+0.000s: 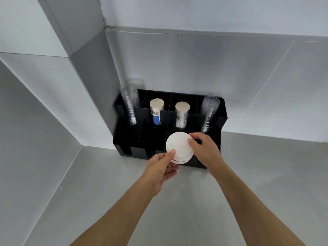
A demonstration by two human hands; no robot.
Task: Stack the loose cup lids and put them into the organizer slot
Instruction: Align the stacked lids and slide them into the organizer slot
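Both hands, L [160, 168] & R [206, 150], grip lid stack [179, 148] at organizer [124, 142] front edge, bare counter [266, 174] around

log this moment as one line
both hands: left hand, right hand | holding: lid stack | over: organizer front slot | not yet inserted

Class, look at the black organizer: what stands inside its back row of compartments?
Inside the black organizer: two clear cup stacks at the ends, two paper cup stacks between. The white lids and both hands cover the front slot.
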